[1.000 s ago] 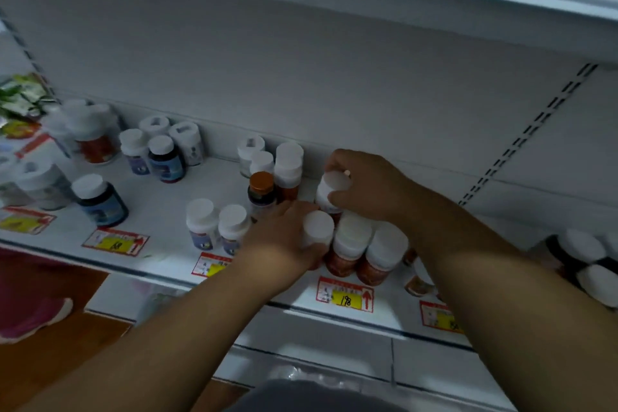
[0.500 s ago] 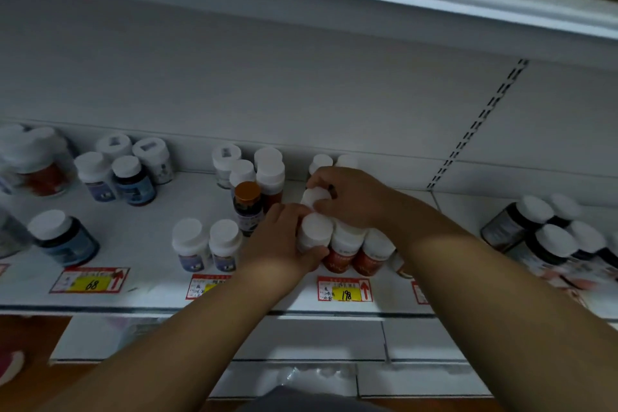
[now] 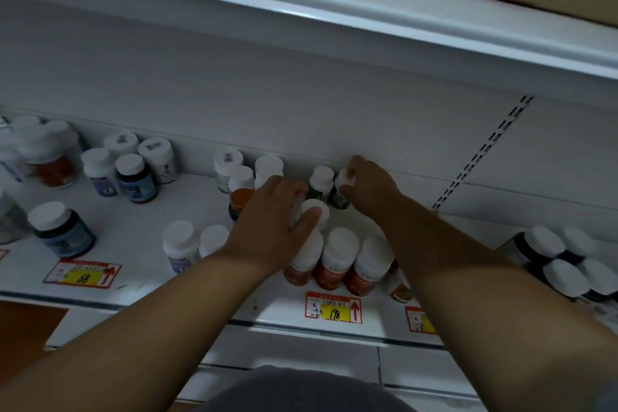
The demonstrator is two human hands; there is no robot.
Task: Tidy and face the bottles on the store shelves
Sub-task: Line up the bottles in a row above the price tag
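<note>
Reaching deep onto the white metal store shelf [image 3: 140, 237], the left hand [image 3: 271, 227] wraps a white-capped plastic bottle [image 3: 314, 211] behind the front row of three orange-labelled white-capped bottles [image 3: 337, 261]. The right hand [image 3: 371, 187] pinches the cap of a green-labelled bottle [image 3: 341, 191] near the back panel.
</note>
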